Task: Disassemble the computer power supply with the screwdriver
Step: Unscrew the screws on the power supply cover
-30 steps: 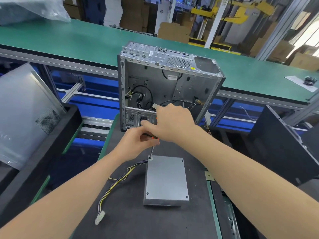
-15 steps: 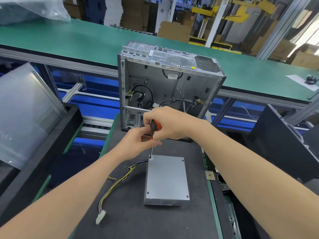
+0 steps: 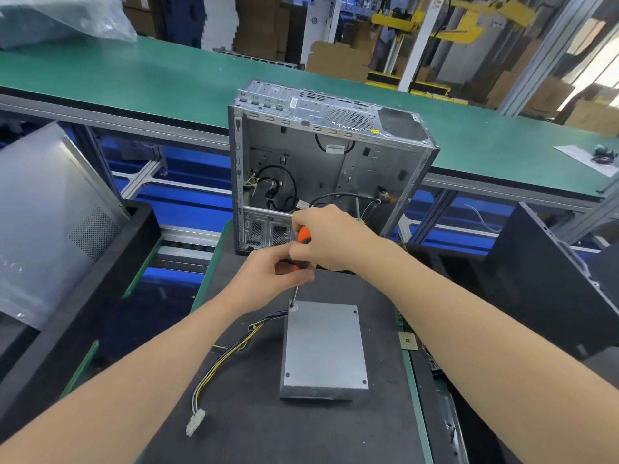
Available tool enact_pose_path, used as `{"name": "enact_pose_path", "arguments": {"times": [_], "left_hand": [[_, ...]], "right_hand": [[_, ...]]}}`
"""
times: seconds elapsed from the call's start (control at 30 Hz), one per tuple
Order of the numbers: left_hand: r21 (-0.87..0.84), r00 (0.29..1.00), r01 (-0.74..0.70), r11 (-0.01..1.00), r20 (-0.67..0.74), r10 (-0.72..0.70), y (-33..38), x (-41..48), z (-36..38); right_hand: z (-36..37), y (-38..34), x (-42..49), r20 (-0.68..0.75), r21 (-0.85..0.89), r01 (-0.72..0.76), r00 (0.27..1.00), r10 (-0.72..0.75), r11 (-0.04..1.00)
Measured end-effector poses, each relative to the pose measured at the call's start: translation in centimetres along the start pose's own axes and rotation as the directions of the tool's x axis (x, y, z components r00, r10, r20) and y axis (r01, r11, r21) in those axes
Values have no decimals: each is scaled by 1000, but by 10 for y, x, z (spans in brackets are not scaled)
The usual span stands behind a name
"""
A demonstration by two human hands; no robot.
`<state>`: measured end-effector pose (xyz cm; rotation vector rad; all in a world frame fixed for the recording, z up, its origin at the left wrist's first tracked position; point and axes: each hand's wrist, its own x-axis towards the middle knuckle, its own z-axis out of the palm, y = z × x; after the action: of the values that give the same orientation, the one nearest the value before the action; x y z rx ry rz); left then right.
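Head view. Shows the PSU (image 3: 323, 346) flat on the dark bench (image 3: 254, 430), near the right edge, lid up, already out of the case (image 3: 328, 162) standing open at the far edge.

Grips the orange handle of the screwdriver (image 3: 303, 236) with the right hand (image 3: 335, 237), fingers curled round it. Pinches the lower handle with the left hand (image 3: 268, 279), fingers curled, steadying. Holds the tip on the screw at the lid's far left corner; cannot tell whether loosened yet.

Looks like the first of four, with the other three screws (image 3: 355, 310) seated in their corners and the lid down all round. Judged early in the job: PSU freed from the case, one screw in work, three to go, then the lid off and the insides after that.

Containers next. In the case: a few loose black wires and a perforated cage at the bottom, little else to make out. In the black bin (image 3: 134, 236) off the bench's left edge: a grey panel (image 3: 50, 212), leaning.

Trails a cable (image 3: 221, 360) from the PSU's far left corner toward the bench's near left, white plug loose on the surface.
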<state>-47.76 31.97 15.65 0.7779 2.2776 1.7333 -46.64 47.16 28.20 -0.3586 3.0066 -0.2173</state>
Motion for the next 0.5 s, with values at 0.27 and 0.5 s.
{"name": "enact_pose_path", "arguments": {"times": [0.27,0.5], "left_hand": [[-53,999,22,998,49,-19,1,-1,-5],[36,999,-10,999,-30,11,-5,2,-3]], "right_hand": [[-10,9,-4,107,90,237,963,-246,967],[0,-2,-9,-89,-134,96,990,-109,986]]}}
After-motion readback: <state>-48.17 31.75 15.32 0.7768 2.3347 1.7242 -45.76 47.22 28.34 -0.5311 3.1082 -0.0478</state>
